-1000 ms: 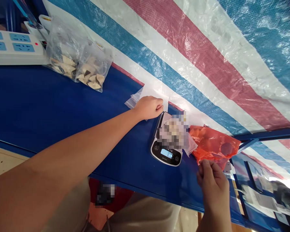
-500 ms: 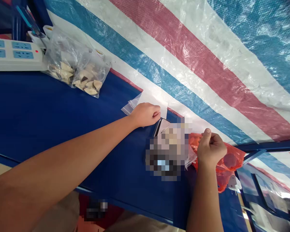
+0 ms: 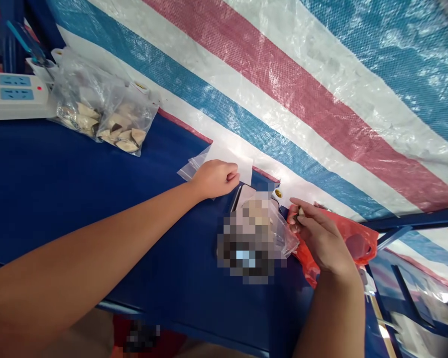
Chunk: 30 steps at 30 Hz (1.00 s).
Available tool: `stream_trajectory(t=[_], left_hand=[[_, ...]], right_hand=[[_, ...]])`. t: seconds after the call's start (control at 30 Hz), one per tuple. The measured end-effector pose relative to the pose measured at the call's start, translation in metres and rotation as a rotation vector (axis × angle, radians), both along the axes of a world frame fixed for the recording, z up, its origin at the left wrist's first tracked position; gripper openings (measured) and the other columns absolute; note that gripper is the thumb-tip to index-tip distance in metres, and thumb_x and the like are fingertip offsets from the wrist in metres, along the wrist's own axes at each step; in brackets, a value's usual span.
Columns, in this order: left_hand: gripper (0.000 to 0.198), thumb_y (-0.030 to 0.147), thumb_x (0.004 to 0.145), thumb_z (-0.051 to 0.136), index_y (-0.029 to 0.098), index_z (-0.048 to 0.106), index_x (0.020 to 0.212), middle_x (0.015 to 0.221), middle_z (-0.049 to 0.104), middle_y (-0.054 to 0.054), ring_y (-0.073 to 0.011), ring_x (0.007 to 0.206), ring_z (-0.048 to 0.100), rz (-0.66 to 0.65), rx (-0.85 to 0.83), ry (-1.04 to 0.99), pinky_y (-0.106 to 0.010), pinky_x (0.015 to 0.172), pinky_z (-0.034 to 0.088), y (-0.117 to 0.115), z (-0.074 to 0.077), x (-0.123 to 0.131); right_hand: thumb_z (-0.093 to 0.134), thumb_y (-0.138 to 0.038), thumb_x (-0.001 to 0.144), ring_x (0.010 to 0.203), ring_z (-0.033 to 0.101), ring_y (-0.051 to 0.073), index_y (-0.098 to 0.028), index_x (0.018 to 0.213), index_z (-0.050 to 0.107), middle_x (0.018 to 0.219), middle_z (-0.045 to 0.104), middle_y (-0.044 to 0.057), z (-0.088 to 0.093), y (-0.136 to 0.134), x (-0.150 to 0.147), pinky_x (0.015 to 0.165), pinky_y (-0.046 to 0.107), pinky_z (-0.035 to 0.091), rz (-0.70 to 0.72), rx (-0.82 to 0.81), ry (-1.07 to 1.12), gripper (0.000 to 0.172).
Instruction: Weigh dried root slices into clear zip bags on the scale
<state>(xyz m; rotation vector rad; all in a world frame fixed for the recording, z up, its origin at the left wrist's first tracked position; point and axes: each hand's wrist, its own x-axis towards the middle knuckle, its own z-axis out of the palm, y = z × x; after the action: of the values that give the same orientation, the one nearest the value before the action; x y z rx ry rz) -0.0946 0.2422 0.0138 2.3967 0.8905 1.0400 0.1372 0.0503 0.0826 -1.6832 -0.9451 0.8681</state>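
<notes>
My left hand (image 3: 214, 178) lies curled in a loose fist on a stack of small clear zip bags (image 3: 224, 160) on the blue table (image 3: 59, 199). Just right of it stands a small digital scale (image 3: 246, 248), mostly blurred, with a clear bag of pale pieces (image 3: 280, 233) on its pan. My right hand (image 3: 317, 233) is over a red plastic bag (image 3: 354, 238) beside the scale. Its fingertips pinch a small pale piece (image 3: 300, 212) close to the clear bag's edge.
Two clear bags of tan and dark pieces (image 3: 100, 119) lie at the back left, next to a white power strip (image 3: 11, 94). A striped red, white and blue tarp (image 3: 283, 89) forms the wall behind the table. A metal eyelet (image 3: 278, 193) shows near the scale.
My right hand rose from the table's front edge to the red bag and now pinches a small piece beside the scale. The left hand stayed on the zip bags.
</notes>
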Motion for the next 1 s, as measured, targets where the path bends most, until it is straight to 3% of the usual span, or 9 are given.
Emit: stream_trajectory(t=[0.17,0.3,0.43,0.57,0.67,0.77,0.83,1.0], left_hand=[[0.037,0.029,0.087,0.052,0.023,0.025,0.063,0.052,0.036,0.002,-0.0145,0.051,0.030,-0.002,-0.003,0.010,-0.033,0.054,0.022,0.000,0.000,0.000],[0.037,0.029,0.087,0.052,0.023,0.025,0.063,0.052,0.037,0.002,-0.0145,0.051,0.030,0.004,-0.018,0.020,-0.033,0.054,0.022,0.000,0.000,0.000],[0.038,0.029,0.087,0.053,0.023,0.025,0.062,0.052,0.037,0.002,-0.0144,0.050,0.031,0.000,-0.025,0.018,-0.033,0.054,0.022,0.001,0.001,-0.001],[0.038,0.029,0.086,0.053,0.023,0.024,0.062,0.052,0.034,0.002,-0.0143,0.050,0.031,-0.012,-0.019,-0.008,-0.033,0.055,0.022,0.001,0.001,0.000],[0.038,0.029,0.086,0.053,0.023,0.024,0.062,0.052,0.033,0.003,-0.0144,0.050,0.031,-0.008,-0.018,-0.020,-0.033,0.054,0.021,0.001,-0.001,0.000],[0.038,0.030,0.086,0.054,0.023,0.025,0.062,0.052,0.033,0.003,-0.0146,0.051,0.032,-0.003,-0.028,-0.026,-0.034,0.054,0.022,0.001,-0.001,0.000],[0.038,0.030,0.085,0.054,0.023,0.025,0.062,0.052,0.033,0.003,-0.0147,0.050,0.032,-0.003,-0.040,-0.024,-0.034,0.054,0.022,0.001,0.000,0.000],[0.038,0.030,0.084,0.054,0.023,0.025,0.061,0.051,0.034,0.002,-0.0148,0.050,0.030,-0.008,-0.039,-0.020,-0.034,0.053,0.021,0.002,0.001,0.000]], right_hand=[[0.082,-0.043,0.085,0.096,0.068,0.019,-0.028,0.131,0.072,0.099,0.070,0.002,0.010,-0.004,-0.009,0.091,0.033,0.056,0.064,0.024,-0.211,0.049],[0.088,-0.045,0.079,0.086,0.071,0.019,-0.025,0.117,0.074,0.093,0.076,0.005,0.022,-0.013,-0.005,0.076,0.029,0.058,0.078,-0.004,-0.194,0.045],[0.094,-0.047,0.071,0.073,0.068,0.016,-0.022,0.102,0.077,0.085,0.076,0.003,0.024,-0.044,0.007,0.064,0.023,0.057,-0.138,-0.026,-0.233,0.043],[0.095,-0.049,0.065,0.068,0.068,0.015,-0.020,0.091,0.076,0.081,0.074,0.002,0.001,-0.088,-0.003,0.061,0.022,0.058,-0.408,-0.066,-0.205,0.044],[0.097,-0.048,0.062,0.071,0.071,0.017,-0.018,0.089,0.077,0.083,0.075,0.003,-0.023,-0.106,-0.022,0.067,0.026,0.062,-0.513,-0.050,-0.076,0.045],[0.099,-0.043,0.057,0.073,0.071,0.016,-0.018,0.088,0.076,0.085,0.074,0.001,-0.039,-0.102,-0.035,0.070,0.025,0.062,-0.554,0.036,0.076,0.046],[0.100,-0.041,0.056,0.068,0.068,0.013,-0.018,0.084,0.074,0.079,0.072,-0.001,-0.042,-0.090,-0.040,0.063,0.022,0.058,-0.556,0.068,0.116,0.044],[0.095,-0.045,0.064,0.052,0.053,0.010,-0.017,0.083,0.070,0.063,0.067,-0.002,-0.043,-0.065,-0.051,0.048,0.021,0.043,-0.571,0.108,0.028,0.042]])
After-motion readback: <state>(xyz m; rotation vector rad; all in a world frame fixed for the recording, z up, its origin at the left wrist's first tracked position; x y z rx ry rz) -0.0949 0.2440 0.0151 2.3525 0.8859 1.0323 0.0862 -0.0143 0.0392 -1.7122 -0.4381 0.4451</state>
